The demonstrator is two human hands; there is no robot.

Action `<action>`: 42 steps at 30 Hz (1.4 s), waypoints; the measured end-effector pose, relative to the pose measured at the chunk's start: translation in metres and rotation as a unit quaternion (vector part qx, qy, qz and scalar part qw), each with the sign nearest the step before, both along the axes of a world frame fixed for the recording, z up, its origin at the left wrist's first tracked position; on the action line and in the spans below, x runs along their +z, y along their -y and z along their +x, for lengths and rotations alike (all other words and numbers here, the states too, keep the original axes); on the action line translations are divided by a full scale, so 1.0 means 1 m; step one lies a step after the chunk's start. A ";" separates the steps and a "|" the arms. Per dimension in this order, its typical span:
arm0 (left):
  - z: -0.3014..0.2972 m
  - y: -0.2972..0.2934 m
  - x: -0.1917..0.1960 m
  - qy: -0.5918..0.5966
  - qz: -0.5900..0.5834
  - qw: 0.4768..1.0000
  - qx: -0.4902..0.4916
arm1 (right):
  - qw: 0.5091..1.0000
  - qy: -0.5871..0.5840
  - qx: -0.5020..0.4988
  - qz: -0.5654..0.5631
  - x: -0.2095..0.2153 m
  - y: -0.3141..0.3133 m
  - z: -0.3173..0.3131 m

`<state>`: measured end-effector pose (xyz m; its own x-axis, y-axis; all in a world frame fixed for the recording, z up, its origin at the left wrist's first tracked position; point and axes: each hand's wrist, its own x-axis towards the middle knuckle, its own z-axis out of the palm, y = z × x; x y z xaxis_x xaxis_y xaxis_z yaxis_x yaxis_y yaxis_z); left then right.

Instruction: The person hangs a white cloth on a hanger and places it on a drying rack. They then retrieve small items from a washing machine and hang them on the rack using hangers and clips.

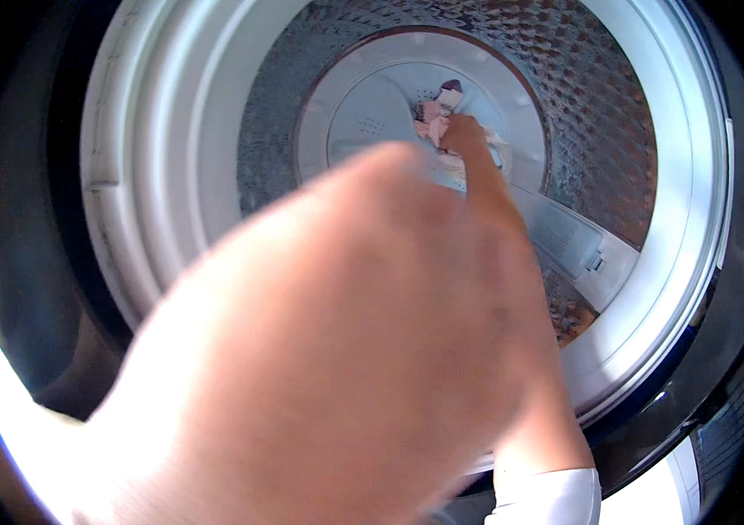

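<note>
Deep in a washing machine drum, my right hand is closed on a small bundle of laundry. The bundle is pink and white, with a dark purple tip at its upper end. More pale cloth shows beside and below the fingers, near the drum's bottom. Close to the camera, my left hand fills much of the lower middle, large and blurred. Its fingers are out of sight, so I cannot make out whether it holds anything. It also covers part of my right forearm.
A white rim surrounds the perforated metal drum. On the drum's lower right wall sits a pale plastic filter panel. The machine's glossy dark casing curves round the outside. Bright light washes out the lower left.
</note>
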<state>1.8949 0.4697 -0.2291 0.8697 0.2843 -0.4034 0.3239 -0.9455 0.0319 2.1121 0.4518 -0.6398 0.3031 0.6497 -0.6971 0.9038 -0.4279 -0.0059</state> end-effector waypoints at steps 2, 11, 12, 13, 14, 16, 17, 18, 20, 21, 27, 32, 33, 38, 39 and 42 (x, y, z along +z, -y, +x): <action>0.001 0.006 0.000 0.015 -0.010 1.000 0.002 | 0.997 0.001 -0.033 0.073 -0.001 0.008 -0.003; 0.010 0.019 -0.005 0.059 -0.044 0.997 0.012 | 1.000 -0.010 -0.006 0.017 -0.031 0.002 0.009; 0.009 0.019 -0.005 0.059 -0.049 0.997 0.015 | 0.999 0.011 0.006 0.041 -0.033 0.003 0.007; 0.007 0.019 -0.006 0.057 -0.052 0.997 0.017 | 0.999 0.038 0.013 0.036 -0.033 0.005 0.005; 0.006 0.019 -0.005 0.055 -0.054 0.997 0.019 | 0.996 0.044 0.003 0.083 -0.031 0.005 0.001; 0.003 0.018 -0.004 0.046 -0.055 0.997 0.023 | 0.990 0.068 -0.021 0.119 -0.022 0.007 -0.006; 0.002 0.018 -0.002 0.042 -0.055 0.997 0.023 | 0.992 0.062 -0.008 0.113 -0.015 0.005 -0.009; 0.002 0.017 -0.001 0.037 -0.056 0.997 0.025 | 0.993 0.056 0.005 0.106 -0.007 0.003 -0.011; 0.002 0.017 0.001 0.026 -0.054 0.998 0.026 | 0.995 0.041 0.023 0.090 0.004 -0.003 -0.013; 0.002 0.017 0.001 0.021 -0.052 0.998 0.029 | 0.996 0.032 0.030 0.080 0.006 -0.007 -0.014; 0.006 0.011 0.007 -0.016 -0.047 0.998 0.039 | 0.997 0.033 -0.024 0.073 -0.019 -0.007 -0.012; 0.009 0.000 0.014 -0.058 -0.048 0.996 0.043 | 0.953 -0.058 -0.191 0.229 -0.019 0.032 0.019; 0.009 0.000 0.016 -0.072 -0.049 0.995 0.045 | 0.907 -0.096 -0.288 0.291 -0.015 0.047 0.022; 0.006 0.001 0.024 -0.109 -0.056 0.991 0.049 | 0.876 0.012 -0.391 0.283 -0.024 0.103 0.036; 0.005 0.002 0.024 -0.102 -0.055 0.992 0.049 | 0.889 0.015 -0.346 0.299 -0.032 0.110 0.039; 0.000 0.002 0.023 -0.073 -0.057 0.995 0.046 | 0.881 -0.053 -0.396 0.252 -0.054 0.113 0.059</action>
